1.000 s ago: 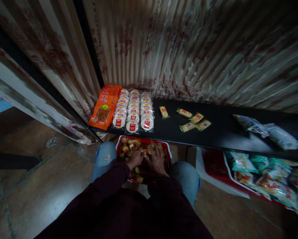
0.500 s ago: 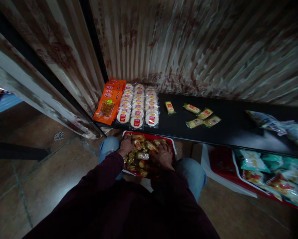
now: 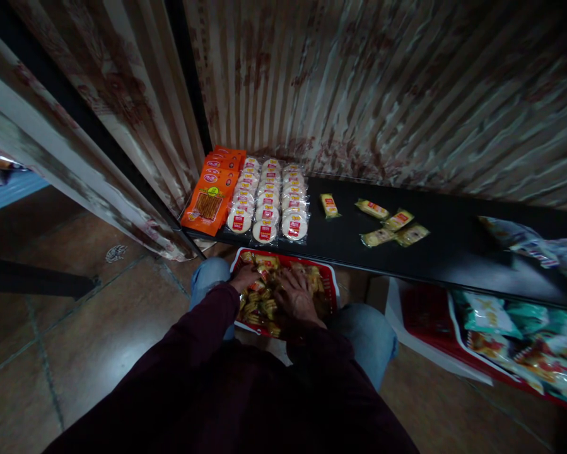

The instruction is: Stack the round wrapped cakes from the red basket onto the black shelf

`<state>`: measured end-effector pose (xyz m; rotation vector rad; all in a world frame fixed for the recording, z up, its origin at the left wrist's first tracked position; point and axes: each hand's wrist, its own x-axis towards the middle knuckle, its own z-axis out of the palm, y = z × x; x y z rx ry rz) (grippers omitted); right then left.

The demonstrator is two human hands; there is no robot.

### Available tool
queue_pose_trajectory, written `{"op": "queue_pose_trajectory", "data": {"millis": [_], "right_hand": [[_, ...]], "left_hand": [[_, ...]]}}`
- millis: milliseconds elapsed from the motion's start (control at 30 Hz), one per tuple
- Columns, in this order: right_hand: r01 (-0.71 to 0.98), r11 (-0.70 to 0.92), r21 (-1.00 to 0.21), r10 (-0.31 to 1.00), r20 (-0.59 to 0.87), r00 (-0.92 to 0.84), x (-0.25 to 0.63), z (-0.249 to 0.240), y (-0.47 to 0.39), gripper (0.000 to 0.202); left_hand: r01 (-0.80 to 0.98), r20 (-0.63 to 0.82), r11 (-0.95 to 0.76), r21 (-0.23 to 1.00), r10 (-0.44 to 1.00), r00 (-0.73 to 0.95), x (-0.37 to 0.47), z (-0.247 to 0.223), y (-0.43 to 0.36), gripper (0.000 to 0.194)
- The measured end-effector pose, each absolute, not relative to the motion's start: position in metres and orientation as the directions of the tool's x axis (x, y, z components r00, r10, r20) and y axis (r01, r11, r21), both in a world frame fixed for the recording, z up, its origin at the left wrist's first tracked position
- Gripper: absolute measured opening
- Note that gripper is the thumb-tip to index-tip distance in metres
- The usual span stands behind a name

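Observation:
Between my knees stands a red basket [image 3: 334, 284] with a white rim, filled with small yellow wrapped snacks [image 3: 259, 309]. My left hand [image 3: 246, 277] rests on the snacks at the basket's left side; its fingertips are too dark to read. Spread fingers of my right hand [image 3: 296, 295] lie over the snacks near the middle. On the black shelf [image 3: 453, 252] above are orange packets [image 3: 210, 202], three columns of round white packaged crackers [image 3: 267, 208], a single yellow snack [image 3: 329, 206] and several more yellow snacks [image 3: 399, 219] to its right.
Silvery packets [image 3: 524, 239] lie at the shelf's right end. Below them, a second red basket [image 3: 458, 328] holds green and orange bags. Pleated cloth [image 3: 335, 82] hangs behind the shelf, and a black post [image 3: 188, 69] rises at its left end.
My right hand has moved left across the snacks, towards the basket's middle. My left hand remains at the left side. The view has shifted slightly.

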<state>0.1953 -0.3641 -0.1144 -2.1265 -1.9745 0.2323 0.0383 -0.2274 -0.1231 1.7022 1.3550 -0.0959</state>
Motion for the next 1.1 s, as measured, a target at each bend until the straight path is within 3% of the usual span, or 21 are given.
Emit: {"op": "queue_pose_trajectory", "data": {"millis": [333, 500, 667, 867, 1100], "right_hand": [[0.925, -0.197, -0.325, 0.967, 0.088, 0.237, 0.214, -0.116, -0.367, 0.033], [0.952, -0.010, -0.307, 1.000, 0.003, 0.012, 0.205, -0.102, -0.371, 0.053], [0.936, 0.153, -0.318, 0.963, -0.164, -0.213, 0.171, -0.102, -0.363, 0.067], [0.963, 0.051, -0.264, 0.987, -0.133, -0.088, 0.170, -0.111, -0.352, 0.038], [0.948, -0.129, -0.289, 0.991, -0.014, 0.131, 0.186, -0.128, -0.354, 0.031]], "left_hand": [[0.698, -0.519, 0.051, 0.714, 0.708, 0.480, 0.042, -0.132, -0.237, 0.043], [0.640, -0.530, 0.134, 0.757, 0.699, 0.481, 0.044, -0.128, -0.238, 0.040], [0.665, -0.487, 0.053, 0.745, 0.724, 0.488, 0.043, -0.126, -0.238, 0.031], [0.780, -0.484, -0.073, 0.622, 0.747, 0.456, 0.036, -0.123, -0.234, 0.032], [0.895, -0.545, -0.143, 0.423, 0.749, 0.378, 0.031, -0.118, -0.235, 0.030]]}}
